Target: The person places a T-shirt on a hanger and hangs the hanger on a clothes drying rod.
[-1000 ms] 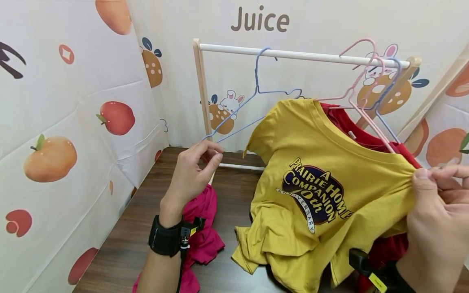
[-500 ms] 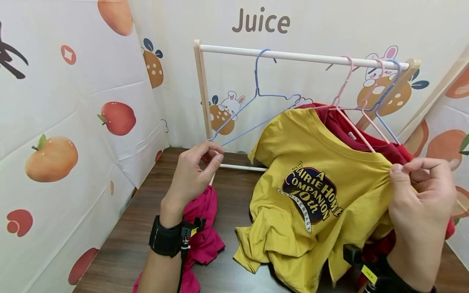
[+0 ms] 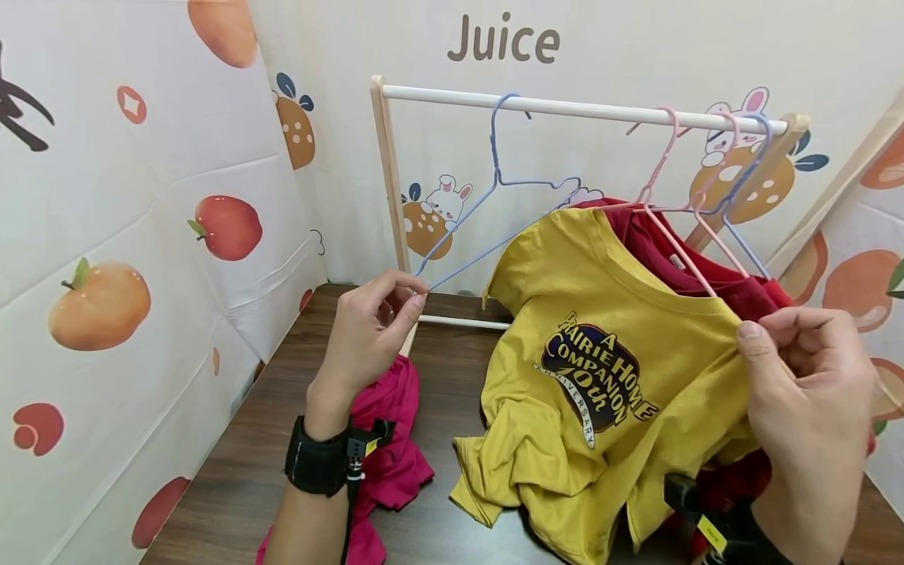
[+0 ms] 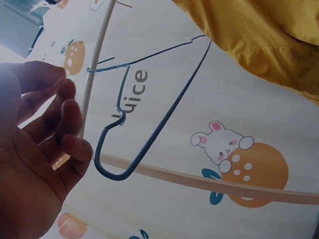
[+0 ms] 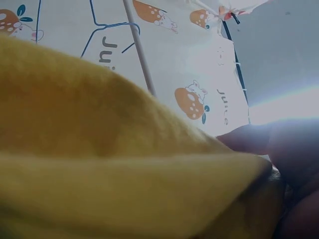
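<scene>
In the head view a yellow T-shirt (image 3: 544, 282) with a dark printed logo hangs on a pink hanger (image 3: 657, 169), whose hook is over the white rod. My right hand (image 3: 812, 392) pinches the shirt near its right shoulder; in the right wrist view the yellow fabric (image 5: 99, 119) fills the lower part. My left hand (image 3: 367, 329) is by the left end of a bare blue hanger (image 3: 494, 169). The left wrist view shows its fingers loosely curled and a gap between them and the blue hanger (image 4: 164, 119).
The small clothes rack has a white rod (image 3: 445, 96) and wooden posts. Red garments (image 3: 657, 243) hang behind the yellow shirt, by another pink hanger and a blue one. A crumpled magenta cloth (image 3: 395, 439) lies on the wooden table (image 3: 247, 447). Printed fabric walls enclose the back and sides.
The pink hanger's hook has come down from above the rod onto it. My right hand has shifted left with the shirt's shoulder. My left hand has barely moved; the bare blue hanger has swung slightly.
</scene>
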`<state>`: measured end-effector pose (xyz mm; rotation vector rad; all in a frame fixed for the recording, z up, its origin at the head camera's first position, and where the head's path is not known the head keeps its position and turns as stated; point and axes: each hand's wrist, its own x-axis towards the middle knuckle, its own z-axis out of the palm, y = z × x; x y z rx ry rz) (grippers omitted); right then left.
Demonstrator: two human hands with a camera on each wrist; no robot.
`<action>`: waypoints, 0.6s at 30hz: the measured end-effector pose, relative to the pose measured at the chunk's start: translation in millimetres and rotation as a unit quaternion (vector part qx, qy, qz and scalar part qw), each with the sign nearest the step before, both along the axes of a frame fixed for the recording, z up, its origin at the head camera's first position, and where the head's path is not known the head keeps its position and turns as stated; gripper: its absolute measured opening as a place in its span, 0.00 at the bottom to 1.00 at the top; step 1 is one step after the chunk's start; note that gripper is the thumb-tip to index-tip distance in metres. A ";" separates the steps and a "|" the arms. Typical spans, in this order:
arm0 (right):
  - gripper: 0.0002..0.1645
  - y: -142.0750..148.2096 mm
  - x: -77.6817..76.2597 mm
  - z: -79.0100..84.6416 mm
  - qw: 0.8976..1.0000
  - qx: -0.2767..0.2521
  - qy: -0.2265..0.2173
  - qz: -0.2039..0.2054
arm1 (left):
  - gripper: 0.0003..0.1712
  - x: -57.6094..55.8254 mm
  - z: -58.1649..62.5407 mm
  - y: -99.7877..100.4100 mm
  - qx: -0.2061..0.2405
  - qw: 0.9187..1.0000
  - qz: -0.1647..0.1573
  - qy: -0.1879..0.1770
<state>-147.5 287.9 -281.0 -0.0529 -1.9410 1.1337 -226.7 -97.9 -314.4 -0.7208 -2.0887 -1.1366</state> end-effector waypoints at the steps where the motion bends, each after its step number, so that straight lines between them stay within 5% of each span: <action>1: 0.14 -0.1 0.9 0.4 1.000 0.006 -0.005 -0.003 | 0.04 0.0 0.1 -0.2 0.003 1.000 0.000 0.002; 10: 0.19 -5.2 10.2 2.5 0.997 0.050 -0.036 -0.048 | 0.04 0.3 0.0 0.2 0.077 0.996 0.024 0.046; 16: 0.16 -18.3 17.9 4.7 0.995 0.053 0.023 -0.076 | 0.05 0.4 -0.4 -0.7 0.112 0.991 0.042 0.062; 18: 0.07 -27.8 21.7 5.4 0.995 0.054 0.046 -0.072 | 0.05 0.5 -0.1 -0.9 0.118 0.990 0.040 0.063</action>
